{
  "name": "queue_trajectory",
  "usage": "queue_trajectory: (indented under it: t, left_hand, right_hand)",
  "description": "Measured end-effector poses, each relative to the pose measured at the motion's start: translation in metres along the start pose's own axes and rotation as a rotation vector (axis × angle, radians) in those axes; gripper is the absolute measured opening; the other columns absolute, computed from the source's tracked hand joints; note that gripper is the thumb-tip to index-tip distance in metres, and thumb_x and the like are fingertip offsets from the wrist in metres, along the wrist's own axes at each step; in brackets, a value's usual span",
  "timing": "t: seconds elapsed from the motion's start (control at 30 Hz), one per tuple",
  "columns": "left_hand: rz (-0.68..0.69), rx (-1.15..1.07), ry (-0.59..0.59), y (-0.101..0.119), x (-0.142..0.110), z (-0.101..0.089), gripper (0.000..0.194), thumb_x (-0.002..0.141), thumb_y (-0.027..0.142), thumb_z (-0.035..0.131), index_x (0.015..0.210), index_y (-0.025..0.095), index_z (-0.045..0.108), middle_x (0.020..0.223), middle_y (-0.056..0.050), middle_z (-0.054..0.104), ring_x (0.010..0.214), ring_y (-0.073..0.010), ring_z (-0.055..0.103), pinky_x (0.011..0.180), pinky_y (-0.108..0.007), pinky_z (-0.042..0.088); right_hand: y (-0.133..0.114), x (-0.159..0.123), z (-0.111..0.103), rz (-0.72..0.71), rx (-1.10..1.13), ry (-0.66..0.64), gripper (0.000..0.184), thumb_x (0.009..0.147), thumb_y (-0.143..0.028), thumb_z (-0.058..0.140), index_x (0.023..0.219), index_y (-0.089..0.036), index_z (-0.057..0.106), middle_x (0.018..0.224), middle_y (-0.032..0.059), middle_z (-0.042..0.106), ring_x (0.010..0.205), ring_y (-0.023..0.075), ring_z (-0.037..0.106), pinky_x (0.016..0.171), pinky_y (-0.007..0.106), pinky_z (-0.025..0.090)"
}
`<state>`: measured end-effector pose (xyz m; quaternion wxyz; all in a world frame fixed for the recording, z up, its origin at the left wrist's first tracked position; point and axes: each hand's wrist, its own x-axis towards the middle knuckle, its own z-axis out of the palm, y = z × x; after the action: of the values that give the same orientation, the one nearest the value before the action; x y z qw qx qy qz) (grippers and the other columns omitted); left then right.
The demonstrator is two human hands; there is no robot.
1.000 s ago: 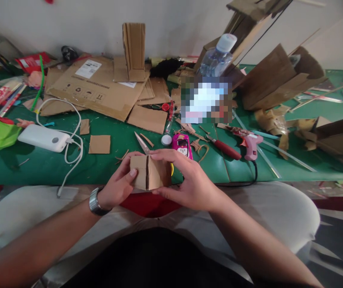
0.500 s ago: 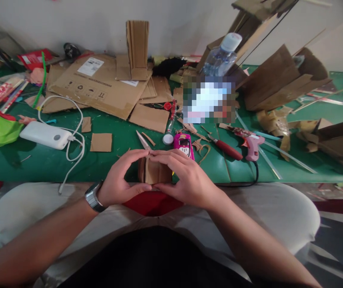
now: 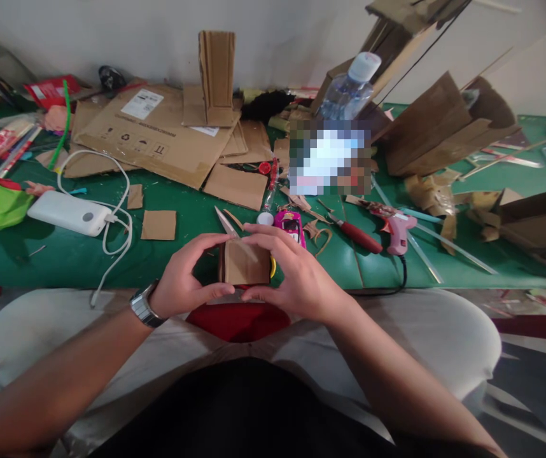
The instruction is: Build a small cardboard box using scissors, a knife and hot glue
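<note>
A small brown cardboard box is between my hands at the table's near edge, its flat face toward me. My left hand, with a metal watch at the wrist, curves round its left side, fingers at the far edge and thumb at the near edge. Round the right side curls my right hand in the same way. The thumb tips are a little apart. Behind the box, a pointed metal blade sticks out, its other end hidden. Close to my right fingers lie a pink toy car and a white cap.
A red-handled tool and a pink glue gun lie to the right. A white power bank with a cable and a cardboard square are on the left. Cardboard sheets, a bottle and a cardboard box stand farther back.
The small box has turned so that its flat face shows more fully. My thumbs have moved slightly apart, and the view has shifted a little.
</note>
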<state>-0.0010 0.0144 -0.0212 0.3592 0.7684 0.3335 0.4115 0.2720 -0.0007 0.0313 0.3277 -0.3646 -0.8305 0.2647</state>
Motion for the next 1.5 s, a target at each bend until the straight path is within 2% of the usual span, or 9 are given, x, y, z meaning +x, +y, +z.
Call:
queue_trajectory:
  t: [0.1, 0.33, 0.8, 1.03, 1.13, 1.2, 1.3, 1.4, 1.5]
  left_hand:
    - [-0.058, -0.126, 0.019, -0.003, -0.002, 0.001, 0.081, 0.089, 0.058, 0.094, 0.158, 0.026, 0.064, 0.152, -0.017, 0.073, 0.137, -0.0340, 0.074, 0.118, -0.046, 0.062]
    - [-0.108, -0.305, 0.024, -0.010, -0.004, 0.003, 0.076, 0.089, 0.050, 0.097, 0.156, 0.030, 0.066, 0.152, -0.013, 0.075, 0.136, -0.0281, 0.077, 0.116, -0.038, 0.063]
    - [-0.151, -0.264, -0.019, -0.016, -0.003, 0.002, 0.079, 0.087, 0.051, 0.098, 0.155, 0.028, 0.066, 0.153, -0.015, 0.074, 0.139, -0.0326, 0.075, 0.118, -0.043, 0.063]
    - [-0.044, -0.095, 0.027, -0.004, 0.005, -0.010, 0.073, 0.094, 0.056, 0.089, 0.155, 0.023, 0.066, 0.149, -0.018, 0.076, 0.137, -0.0341, 0.075, 0.118, -0.047, 0.062]
    - [0.061, 0.016, -0.035, 0.009, 0.008, -0.015, 0.075, 0.093, 0.060, 0.090, 0.154, 0.023, 0.066, 0.144, -0.017, 0.079, 0.132, -0.0340, 0.078, 0.116, -0.047, 0.062]
    - [0.147, 0.064, -0.112, 0.017, 0.007, -0.015, 0.081, 0.090, 0.067, 0.090, 0.153, 0.024, 0.066, 0.141, -0.015, 0.081, 0.132, -0.0351, 0.078, 0.117, -0.048, 0.062]
    - [0.263, 0.037, -0.196, 0.025, 0.004, -0.012, 0.086, 0.088, 0.072, 0.089, 0.155, 0.025, 0.064, 0.139, -0.014, 0.082, 0.132, -0.0361, 0.079, 0.122, -0.051, 0.060]
    - [0.349, -0.028, -0.205, 0.027, 0.000, -0.009, 0.085, 0.088, 0.066, 0.091, 0.157, 0.026, 0.061, 0.137, -0.015, 0.083, 0.126, -0.0351, 0.081, 0.121, -0.052, 0.061]
    - [0.378, -0.081, -0.194, 0.028, -0.002, -0.005, 0.085, 0.087, 0.063, 0.093, 0.156, 0.026, 0.061, 0.135, -0.015, 0.084, 0.121, -0.0346, 0.083, 0.116, -0.051, 0.064]
  right_hand:
    - [0.003, 0.001, -0.005, 0.015, -0.015, 0.019, 0.091, 0.086, -0.060, 0.096, 0.158, -0.022, 0.054, 0.158, 0.0231, 0.067, 0.148, 0.0414, 0.066, 0.123, 0.059, 0.059]
    - [0.007, -0.002, -0.008, 0.111, 0.103, -0.003, 0.082, 0.089, -0.045, 0.098, 0.155, -0.023, 0.057, 0.155, 0.0177, 0.070, 0.141, 0.0365, 0.072, 0.120, 0.051, 0.061]
    - [0.009, 0.000, -0.009, 0.204, 0.268, -0.017, 0.067, 0.091, -0.038, 0.094, 0.148, -0.023, 0.063, 0.149, 0.0152, 0.073, 0.133, 0.0338, 0.074, 0.113, 0.050, 0.063]
    - [0.005, 0.007, -0.013, 0.335, 0.494, 0.136, 0.059, 0.097, -0.051, 0.087, 0.142, -0.023, 0.062, 0.140, 0.0128, 0.071, 0.119, 0.0269, 0.076, 0.097, 0.040, 0.067]
    - [0.010, 0.026, -0.018, 0.337, 0.268, 0.223, 0.056, 0.098, -0.053, 0.083, 0.140, -0.022, 0.062, 0.138, 0.0140, 0.072, 0.117, 0.0284, 0.074, 0.093, 0.042, 0.066]
    - [0.017, 0.046, -0.018, 0.296, 0.046, 0.190, 0.055, 0.097, -0.046, 0.083, 0.141, -0.020, 0.063, 0.138, 0.0151, 0.073, 0.119, 0.0317, 0.073, 0.096, 0.047, 0.065]
    - [0.026, 0.086, -0.008, 0.216, -0.182, 0.064, 0.055, 0.096, -0.034, 0.083, 0.144, -0.016, 0.062, 0.142, 0.0179, 0.074, 0.129, 0.0371, 0.071, 0.112, 0.058, 0.060]
    - [0.031, 0.129, 0.013, 0.179, -0.398, -0.113, 0.065, 0.094, -0.022, 0.086, 0.153, -0.014, 0.059, 0.160, 0.0235, 0.064, 0.149, 0.0437, 0.060, 0.128, 0.066, 0.046]
    - [0.027, 0.165, 0.043, 0.101, -0.481, -0.298, 0.059, 0.099, -0.023, 0.084, 0.152, -0.013, 0.061, 0.164, 0.0252, 0.060, 0.154, 0.0447, 0.056, 0.129, 0.063, 0.046]
